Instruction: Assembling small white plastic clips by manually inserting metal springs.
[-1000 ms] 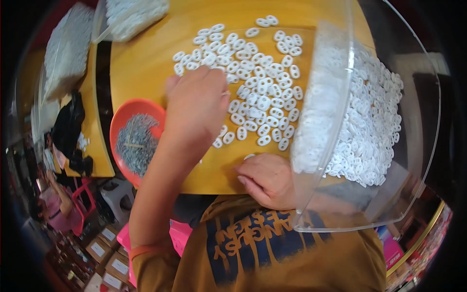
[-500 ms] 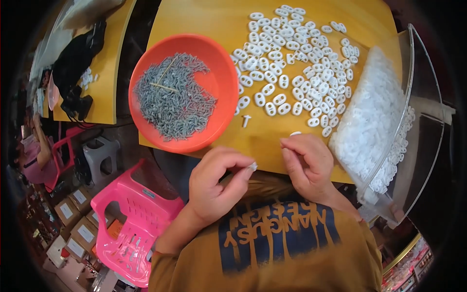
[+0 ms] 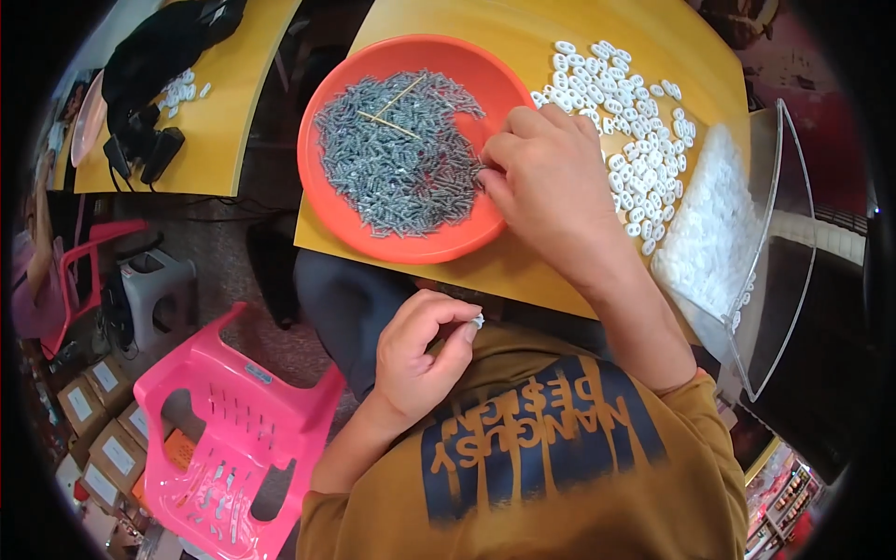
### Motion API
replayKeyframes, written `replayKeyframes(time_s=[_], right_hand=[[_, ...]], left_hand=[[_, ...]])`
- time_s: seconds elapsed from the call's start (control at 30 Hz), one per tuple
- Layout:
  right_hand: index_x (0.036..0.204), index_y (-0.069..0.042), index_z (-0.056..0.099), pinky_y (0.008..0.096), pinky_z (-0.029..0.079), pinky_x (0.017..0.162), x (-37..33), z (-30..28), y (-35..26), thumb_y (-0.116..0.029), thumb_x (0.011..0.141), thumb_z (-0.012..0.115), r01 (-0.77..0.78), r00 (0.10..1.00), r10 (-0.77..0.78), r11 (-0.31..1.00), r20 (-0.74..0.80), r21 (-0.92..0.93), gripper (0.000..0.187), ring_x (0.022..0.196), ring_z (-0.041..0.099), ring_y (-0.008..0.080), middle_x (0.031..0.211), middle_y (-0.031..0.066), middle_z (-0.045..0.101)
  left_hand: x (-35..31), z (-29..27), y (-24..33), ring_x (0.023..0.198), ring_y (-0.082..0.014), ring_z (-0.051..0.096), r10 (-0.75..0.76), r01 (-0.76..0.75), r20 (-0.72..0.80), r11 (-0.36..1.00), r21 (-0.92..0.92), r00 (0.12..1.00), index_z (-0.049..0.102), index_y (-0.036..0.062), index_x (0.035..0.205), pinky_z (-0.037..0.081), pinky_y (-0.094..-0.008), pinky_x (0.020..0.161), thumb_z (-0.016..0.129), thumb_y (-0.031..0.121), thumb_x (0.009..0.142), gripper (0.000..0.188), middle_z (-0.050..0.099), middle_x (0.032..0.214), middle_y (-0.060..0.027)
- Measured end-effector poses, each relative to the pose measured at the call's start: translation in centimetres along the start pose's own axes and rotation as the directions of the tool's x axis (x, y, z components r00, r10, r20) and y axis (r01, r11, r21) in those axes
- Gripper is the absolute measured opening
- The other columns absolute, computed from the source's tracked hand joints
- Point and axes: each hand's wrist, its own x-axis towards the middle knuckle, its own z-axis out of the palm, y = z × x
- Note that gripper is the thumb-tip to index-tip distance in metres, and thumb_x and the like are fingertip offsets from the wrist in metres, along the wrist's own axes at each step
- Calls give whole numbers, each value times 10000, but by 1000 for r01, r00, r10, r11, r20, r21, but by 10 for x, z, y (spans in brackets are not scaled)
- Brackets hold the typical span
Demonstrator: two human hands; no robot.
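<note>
My left hand point(image 3: 425, 350) is closed in front of my shirt, below the table's near edge. Pinched at its thumb and fingertips is a small white plastic piece point(image 3: 479, 320), mostly covered. My right hand point(image 3: 551, 177) reaches over the right rim of an orange-red bowl point(image 3: 411, 250). Its fingertips are pinched together at the edge of a heap of small grey metal screws point(image 3: 401, 168); what is between them, if anything, is hidden. Two thin wooden sticks point(image 3: 390, 125) lie across the screws.
Many white oval pieces with two holes point(image 3: 644, 168) spread over the yellow table point(image 3: 448, 291) to the right. Beyond them a clear bin point(image 3: 761, 308) holds a bulging bag of white parts point(image 3: 714, 224). A pink plastic chair point(image 3: 252, 401) stands at lower left, near a grey stool point(image 3: 159, 289).
My right hand has moved from the table's near edge up and left to the screws in the bowl. My left hand keeps its pinch on the white piece. The whole view has shifted.
</note>
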Motion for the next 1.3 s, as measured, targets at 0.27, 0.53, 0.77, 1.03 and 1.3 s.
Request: replayKeyframes(time_s=[0.27, 0.53, 0.77, 1.03, 1.3], right_hand=[[726, -49, 620, 339, 409, 663, 10, -2, 1, -70, 694, 623, -20, 996, 9, 994, 91, 112, 38, 693, 554, 241, 726, 71, 580], [802, -15, 611, 210, 419, 579, 0, 3, -3, -14, 769, 617, -223, 974, 205, 792, 96, 569, 34, 632, 545, 78, 705, 17, 602], [798, 11, 583, 229, 437, 694, -10, -21, -9, 53, 725, 627, -224, 973, 158, 438, 171, 871, 94, 744, 554, 113, 770, 40, 590], [832, 11, 581, 247, 458, 737, -24, -41, -15, 74, 708, 654, -241, 970, 73, 185, 231, 953, 157, 799, 574, 145, 830, 77, 598], [888, 8, 558, 225, 472, 745, -26, -40, -16, 74, 719, 647, -262, 964, 77, 109, 254, 959, 202, 795, 579, 125, 833, 67, 591]], left_hand=[[3, -14, -7, 653, -122, 531, 5, -7, -45, 999, -44, 999, 583, 1, 874, 440, -219, 583, 590, -69, 719, 170, 550, 776, -70], [12, -17, 4, 738, -41, 489, -190, 129, -81, 869, -478, 978, 533, -13, 994, 407, -172, 664, 557, -55, 801, 198, 539, 879, -9], [40, -17, 14, 669, -40, 497, -120, 10, -135, 783, -622, 984, 538, -17, 992, 414, -163, 591, 573, 13, 824, 174, 578, 828, -29], [51, -6, 34, 631, -59, 484, -143, 6, -168, 778, -629, 975, 536, -19, 989, 394, -176, 555, 580, 39, 814, 190, 577, 805, -45], [50, -8, 37, 623, -73, 474, -132, 1, -182, 811, -586, 974, 532, -24, 995, 377, -185, 555, 557, 33, 812, 194, 573, 796, -51]])
